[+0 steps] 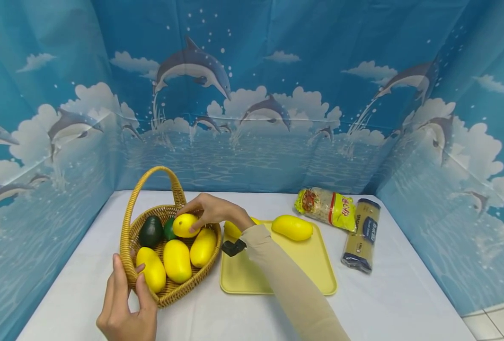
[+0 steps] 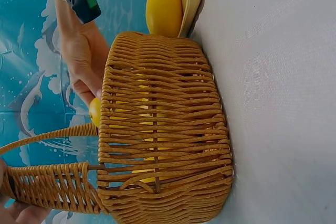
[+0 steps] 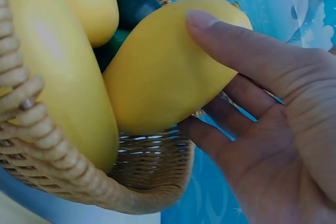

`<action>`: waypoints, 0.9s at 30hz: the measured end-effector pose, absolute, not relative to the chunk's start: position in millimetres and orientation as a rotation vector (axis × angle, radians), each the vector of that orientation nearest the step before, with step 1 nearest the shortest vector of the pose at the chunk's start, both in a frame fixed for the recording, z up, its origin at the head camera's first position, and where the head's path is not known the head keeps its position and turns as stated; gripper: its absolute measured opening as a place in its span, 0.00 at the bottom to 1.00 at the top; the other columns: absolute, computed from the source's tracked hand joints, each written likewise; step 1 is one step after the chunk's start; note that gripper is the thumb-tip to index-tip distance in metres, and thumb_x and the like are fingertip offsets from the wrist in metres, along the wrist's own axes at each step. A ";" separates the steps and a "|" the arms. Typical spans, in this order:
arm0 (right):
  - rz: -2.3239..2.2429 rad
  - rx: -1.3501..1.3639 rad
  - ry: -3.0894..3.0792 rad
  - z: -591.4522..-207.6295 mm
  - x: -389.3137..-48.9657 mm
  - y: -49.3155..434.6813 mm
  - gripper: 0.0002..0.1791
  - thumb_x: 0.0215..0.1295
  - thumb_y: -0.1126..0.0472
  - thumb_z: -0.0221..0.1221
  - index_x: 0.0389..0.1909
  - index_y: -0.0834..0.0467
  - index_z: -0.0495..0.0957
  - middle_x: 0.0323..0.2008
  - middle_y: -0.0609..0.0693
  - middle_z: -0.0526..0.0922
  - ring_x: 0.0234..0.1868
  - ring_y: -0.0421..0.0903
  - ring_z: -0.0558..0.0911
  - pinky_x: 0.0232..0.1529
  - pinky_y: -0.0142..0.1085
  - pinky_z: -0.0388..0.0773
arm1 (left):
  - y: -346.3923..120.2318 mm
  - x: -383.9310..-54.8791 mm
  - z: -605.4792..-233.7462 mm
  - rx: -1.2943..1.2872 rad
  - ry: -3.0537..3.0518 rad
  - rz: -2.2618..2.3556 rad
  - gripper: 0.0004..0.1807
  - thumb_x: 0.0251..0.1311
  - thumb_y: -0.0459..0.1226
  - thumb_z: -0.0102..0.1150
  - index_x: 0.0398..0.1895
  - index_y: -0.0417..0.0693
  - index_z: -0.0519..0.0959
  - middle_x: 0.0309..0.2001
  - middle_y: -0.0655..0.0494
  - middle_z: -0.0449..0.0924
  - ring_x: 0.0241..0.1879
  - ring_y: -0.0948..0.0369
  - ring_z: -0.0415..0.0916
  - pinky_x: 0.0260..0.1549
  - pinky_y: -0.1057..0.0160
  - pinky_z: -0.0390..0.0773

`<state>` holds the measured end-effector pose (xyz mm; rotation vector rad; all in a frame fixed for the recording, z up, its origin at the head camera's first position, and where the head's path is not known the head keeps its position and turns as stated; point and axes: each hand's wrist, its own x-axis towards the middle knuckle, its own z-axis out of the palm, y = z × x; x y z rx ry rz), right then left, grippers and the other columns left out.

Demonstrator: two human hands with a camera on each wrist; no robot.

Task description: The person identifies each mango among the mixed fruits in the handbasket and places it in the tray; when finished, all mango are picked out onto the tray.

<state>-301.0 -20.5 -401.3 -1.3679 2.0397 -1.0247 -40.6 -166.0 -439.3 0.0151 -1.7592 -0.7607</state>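
Note:
My right hand (image 1: 211, 208) pinches a yellow mango (image 1: 185, 225) between thumb and fingers, inside the far right part of a wicker basket (image 1: 192, 284). The right wrist view shows the thumb on top of this mango (image 3: 173, 66) and fingers beneath it. Three more mangoes lie in the basket: one at left (image 1: 151, 270), one in the middle (image 1: 177, 261), one at right (image 1: 203, 247). Behind them sit a dark green avocado (image 1: 150, 231) and a green item (image 1: 169, 229), mostly hidden. My left hand (image 1: 126, 308) grips the basket at the near foot of its handle.
Right of the basket lies a yellow tray (image 1: 243, 282) bearing a mango (image 1: 292, 227) and another mango (image 1: 232, 229) partly behind my right wrist. A noodle bag (image 1: 326, 207) and a spaghetti pack (image 1: 362, 237) lie farther right. A dolphin curtain (image 1: 252, 156) encloses the white table.

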 end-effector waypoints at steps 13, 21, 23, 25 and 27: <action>-1.268 -1.364 1.953 -368.5 -284.9 23.4 0.30 0.70 0.72 0.69 0.72 0.71 0.75 0.71 0.65 0.78 0.75 0.54 0.76 0.67 0.38 0.83 | -160.2 -40.2 -432.3 -0.010 -1.713 -0.785 0.25 0.79 0.32 0.57 0.73 0.26 0.72 0.55 0.24 0.84 0.56 0.84 0.75 0.51 0.89 0.71; -1.366 -1.363 1.909 -352.0 -271.7 61.7 0.29 0.70 0.75 0.67 0.71 0.71 0.76 0.71 0.65 0.78 0.73 0.53 0.77 0.69 0.47 0.83 | -158.3 -40.4 -430.9 -0.012 -1.723 -0.788 0.26 0.76 0.27 0.58 0.73 0.26 0.72 0.55 0.24 0.84 0.56 0.85 0.74 0.51 0.89 0.71; -1.381 -1.360 1.918 -349.4 -267.9 71.3 0.29 0.69 0.75 0.67 0.71 0.70 0.76 0.70 0.65 0.79 0.72 0.53 0.79 0.68 0.48 0.83 | -158.3 -39.4 -430.6 -0.005 -1.733 -0.786 0.26 0.76 0.28 0.58 0.74 0.27 0.71 0.55 0.24 0.84 0.57 0.85 0.74 0.52 0.90 0.70; -1.389 -1.363 1.929 -347.5 -264.4 80.0 0.29 0.70 0.74 0.67 0.71 0.70 0.77 0.70 0.65 0.79 0.70 0.54 0.80 0.67 0.49 0.84 | -158.3 -38.1 -429.8 -0.003 -1.735 -0.783 0.26 0.78 0.30 0.57 0.74 0.27 0.72 0.55 0.24 0.83 0.57 0.85 0.74 0.52 0.89 0.70; -1.392 -1.362 1.945 -346.5 -261.5 88.6 0.29 0.70 0.73 0.68 0.71 0.69 0.77 0.70 0.65 0.80 0.69 0.55 0.81 0.67 0.49 0.84 | -158.3 -36.4 -428.5 -0.001 -1.736 -0.779 0.26 0.80 0.34 0.56 0.74 0.27 0.72 0.54 0.23 0.83 0.57 0.86 0.73 0.53 0.90 0.70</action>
